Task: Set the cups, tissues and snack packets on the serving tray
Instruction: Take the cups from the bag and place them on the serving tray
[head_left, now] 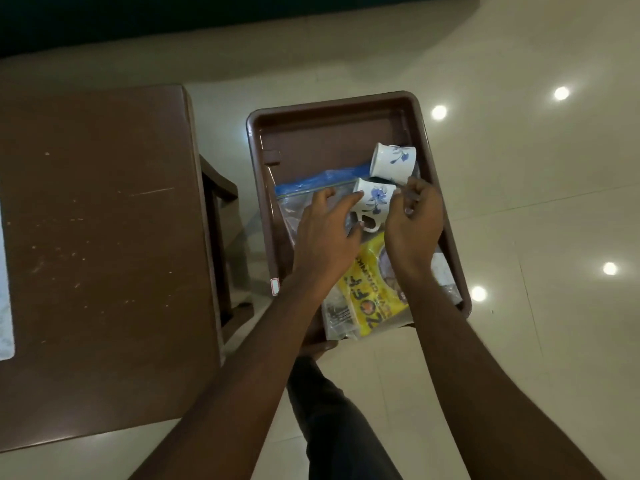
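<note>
- Head view: your left hand point(325, 233) is spread wide, fingers nearly straight. The index tip touches the left side of the near cup point(375, 200), and the thumb is by its handle.
- Your right hand point(414, 223) has its fingers curled in, tips at the cup's right side. I cannot tell whether they pinch the cup or the plastic under it.
- The relation to mind: the near cup sits right between your two hands, just ahead of the knuckles and about equally close to each. It lies tipped over, flower side up, handle pointing back at you. Its long axis seems to run left to right.
- The far cup point(393, 161) is just beyond it, touching or nearly so. It is also on its side, and nearer your right hand.
- Both cups are inside the tray point(332, 105), in its right half, resting on a zip bag point(311, 192) with a blue seal.
- Under your wrists lies a yellow packet point(374, 292). A clear packet point(337, 317) is just beside it on your left, and both reach the tray's near rim.
- Count: two cups, two packets, one zip bag. A white patch point(441, 268) by the right rim may be tissues, but it is too hidden to say.
- My judgement: the cups are on the tray but not upright. Standing the near one up would mean turning it about that left-right axis.
- Well apart on your left is the tabletop point(104, 237), with a pale sheet point(5, 289) at its far left edge. The tray is not on it.
</note>
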